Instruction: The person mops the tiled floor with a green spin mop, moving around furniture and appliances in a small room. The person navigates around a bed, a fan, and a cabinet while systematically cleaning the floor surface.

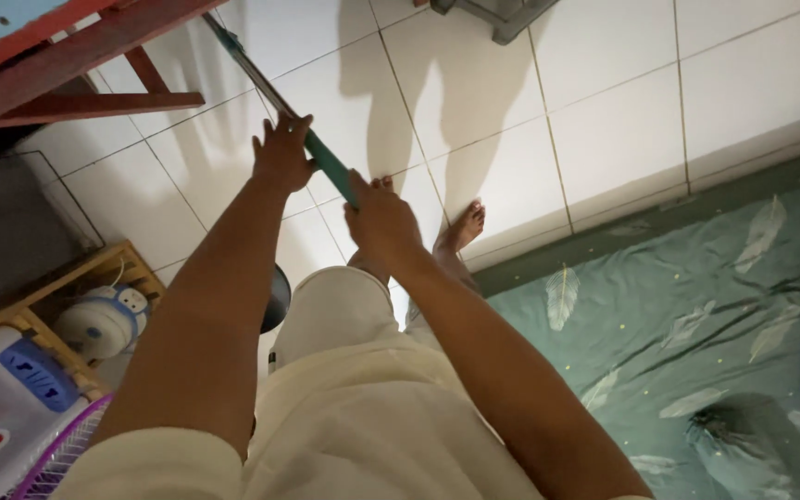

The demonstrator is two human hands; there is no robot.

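Observation:
A long thin green handle (326, 159) runs diagonally from the upper left, under the red wooden table (67, 56), down toward my body. My left hand (281, 153) rests on its upper part with fingers spread against it. My right hand (380, 218) is wrapped around the handle lower down. My bare feet (460, 227) stand on the white tiled floor (622, 111). The handle's far end is hidden behind the table.
A green leaf-patterned mattress sheet (687, 333) lies at the right. At the lower left are a wooden crate (94, 268) with a white round appliance (99, 319), a white and blue dispenser (2, 398) and a pink fan grille (62, 454). A grey stool (497, 14) stands at the top.

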